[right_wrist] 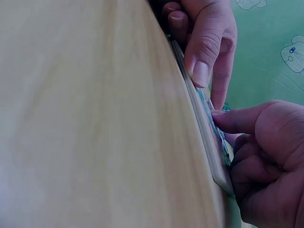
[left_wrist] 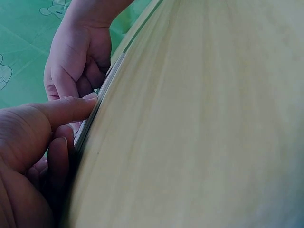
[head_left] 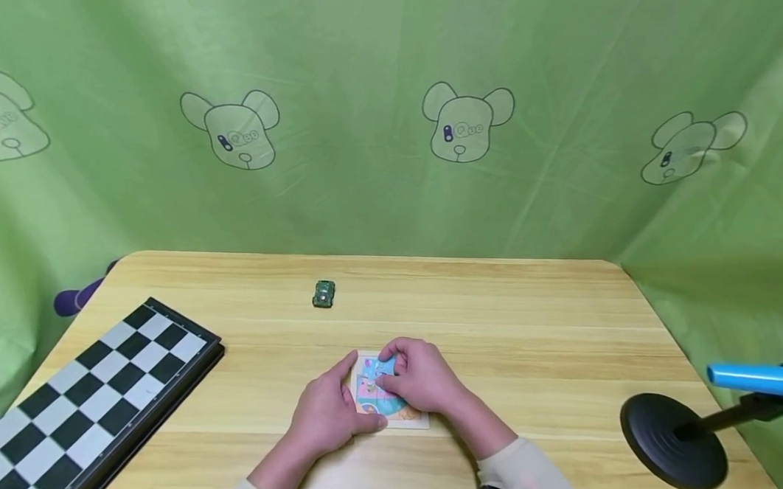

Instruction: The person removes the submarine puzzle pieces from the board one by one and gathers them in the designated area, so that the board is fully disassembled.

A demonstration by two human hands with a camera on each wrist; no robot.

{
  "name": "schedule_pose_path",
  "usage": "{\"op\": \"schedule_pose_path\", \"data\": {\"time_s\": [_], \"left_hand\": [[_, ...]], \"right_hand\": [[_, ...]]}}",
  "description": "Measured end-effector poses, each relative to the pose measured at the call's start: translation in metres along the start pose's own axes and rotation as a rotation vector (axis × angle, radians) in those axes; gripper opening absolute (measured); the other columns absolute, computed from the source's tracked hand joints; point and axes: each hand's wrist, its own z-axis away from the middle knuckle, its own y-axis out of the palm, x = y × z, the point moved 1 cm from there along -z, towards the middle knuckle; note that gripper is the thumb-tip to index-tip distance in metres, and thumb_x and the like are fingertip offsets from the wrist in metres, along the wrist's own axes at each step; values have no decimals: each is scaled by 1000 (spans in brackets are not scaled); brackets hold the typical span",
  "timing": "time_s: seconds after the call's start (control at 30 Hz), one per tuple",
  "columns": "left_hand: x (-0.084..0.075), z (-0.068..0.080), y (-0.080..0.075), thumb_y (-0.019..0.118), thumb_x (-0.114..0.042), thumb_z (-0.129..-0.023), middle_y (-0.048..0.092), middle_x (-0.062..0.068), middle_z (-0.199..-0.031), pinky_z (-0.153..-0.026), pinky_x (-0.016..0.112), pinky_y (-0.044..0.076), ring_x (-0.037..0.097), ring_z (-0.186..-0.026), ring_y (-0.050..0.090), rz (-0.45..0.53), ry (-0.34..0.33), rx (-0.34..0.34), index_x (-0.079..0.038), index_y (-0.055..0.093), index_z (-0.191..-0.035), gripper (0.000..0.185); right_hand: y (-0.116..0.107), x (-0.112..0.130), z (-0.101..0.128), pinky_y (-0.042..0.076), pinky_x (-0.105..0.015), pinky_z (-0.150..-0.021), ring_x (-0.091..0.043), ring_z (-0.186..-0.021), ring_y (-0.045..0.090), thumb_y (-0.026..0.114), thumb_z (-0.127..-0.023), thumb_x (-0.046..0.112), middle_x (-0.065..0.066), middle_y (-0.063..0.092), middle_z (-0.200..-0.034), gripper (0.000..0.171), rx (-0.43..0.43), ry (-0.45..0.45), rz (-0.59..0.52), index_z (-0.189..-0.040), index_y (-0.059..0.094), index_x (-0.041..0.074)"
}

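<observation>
Two cream sleeves enter from the bottom edge of the head view, and both hands meet over a small picture puzzle board [head_left: 410, 419] lying flat on a pale wooden table [head_left: 542, 325], near its front edge and about midway across. Left hand [head_left: 326, 414] steadies the board's left side: its thumb lies along the near edge and its forefinger stretches straight up the left edge, touching the rim. In the left wrist view that thumb [left_wrist: 66, 110] presses flat against the thin edge of the board. Right hand [head_left: 420, 376] rests on top of the board with its fingers curled, and its fingertips pinch a small blue puzzle piece [head_left: 386, 365] at the board's upper middle. The right wrist view shows a fingertip of that hand pressing onto the printed surface.

Behind the hands, well apart, a tiny green toy car [head_left: 324, 294] sits on the table. A folded black and white chessboard [head_left: 74, 409] lies at the left edge. At the right front stands a black round stand [head_left: 670, 440] with a blue bar [head_left: 764, 378]. Green cloth printed with bear heads [head_left: 384, 112] hangs behind.
</observation>
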Motion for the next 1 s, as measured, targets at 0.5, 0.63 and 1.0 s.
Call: {"op": "schedule_pose_path", "data": {"time_s": [0.5,0.63,1.0], "left_hand": [[-2,1,1,96,-30,-59,50,-2,-59,-45,29,36,12,-50,44,5,-13,-5,0,38,-152,113],[-1,1,1,96,-30,-59,50,-1,-60,-46,30,37,14,-51,44,10,-20,-9,0,38,-152,114],[0,1,2,96,-28,-58,51,-2,-59,-48,32,40,13,-50,46,14,-15,-19,0,38,-152,115]], "right_hand": [[-34,-10,19,34,-24,-53,-8,-52,35,82,-81,9,5,39,-58,25,-45,-52,-42,-102,68,7],[-46,-20,23,39,-26,-59,-9,-54,37,82,-81,9,4,41,-60,26,-60,-41,-45,-103,69,9],[-73,-49,27,40,-29,-63,-10,-56,38,82,-82,7,4,41,-62,26,-94,-51,-6,-103,67,8]]}}
